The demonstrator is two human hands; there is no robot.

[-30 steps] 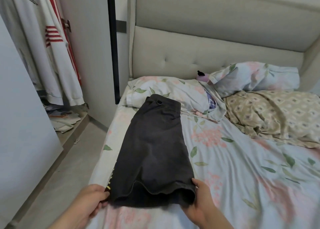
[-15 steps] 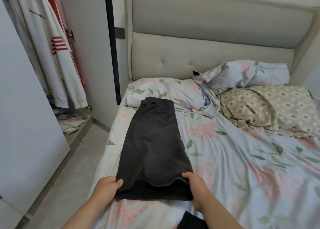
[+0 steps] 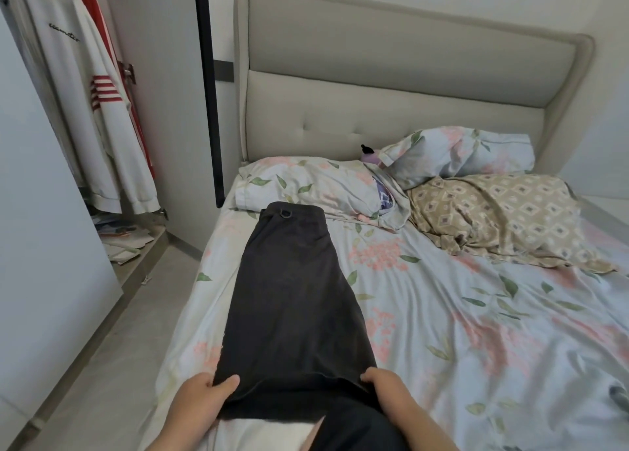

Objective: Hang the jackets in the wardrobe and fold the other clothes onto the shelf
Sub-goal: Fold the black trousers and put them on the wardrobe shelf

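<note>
The dark trousers (image 3: 292,297) lie flat lengthwise on the bed (image 3: 476,314). At lower centre, the left hand (image 3: 200,396) and right hand (image 3: 388,389), set apart, pinch the hem corners, likely to fold them upward.

Your dark grey pants (image 3: 292,307) are lying flat on the bed (image 3: 476,314), folded lengthwise, waistband touching the pillow (image 3: 306,185), near hem gripped by your left hand (image 3: 200,396) and right hand (image 3: 388,392), and the white red-striped jacket (image 3: 85,110) is hanging in the wardrobe (image 3: 160,93).

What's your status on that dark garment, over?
Left hand, right hand: both gripping near edge of dark garment. Flat on bed, far end at floral pillow. Nothing on it.
</note>
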